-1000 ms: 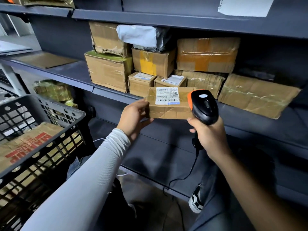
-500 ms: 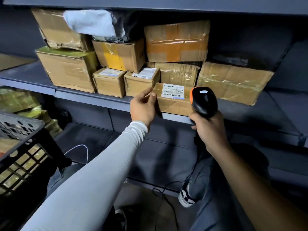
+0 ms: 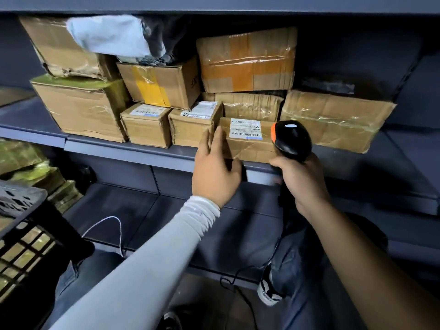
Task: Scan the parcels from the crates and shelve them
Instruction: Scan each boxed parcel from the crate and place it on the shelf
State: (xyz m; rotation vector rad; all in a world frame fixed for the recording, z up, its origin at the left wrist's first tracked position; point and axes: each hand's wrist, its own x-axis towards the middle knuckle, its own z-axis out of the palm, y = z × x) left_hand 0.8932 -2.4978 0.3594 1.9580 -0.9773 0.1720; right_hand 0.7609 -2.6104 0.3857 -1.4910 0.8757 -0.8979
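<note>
A small brown cardboard parcel (image 3: 247, 145) with a white barcode label lies on the front edge of the grey shelf (image 3: 133, 152). My left hand (image 3: 214, 170) touches its left end with fingers straight. My right hand (image 3: 300, 184) grips the handle of a black scanner (image 3: 291, 139) with an orange band, held just right of the parcel and covering its right end. A black plastic crate (image 3: 26, 225) stands at the lower left with parcels showing through its grid.
Several taped cardboard boxes are stacked on the same shelf behind and to the left, with a large flat box (image 3: 333, 120) to the right. A grey polybag (image 3: 112, 34) lies on top. The scanner cable (image 3: 240, 277) trails to the floor. My knees are below.
The parcel went from held in front of the scanner to lying on the shelf edge. My left hand has loosened from gripping it to touching its end. The camera moved closer.
</note>
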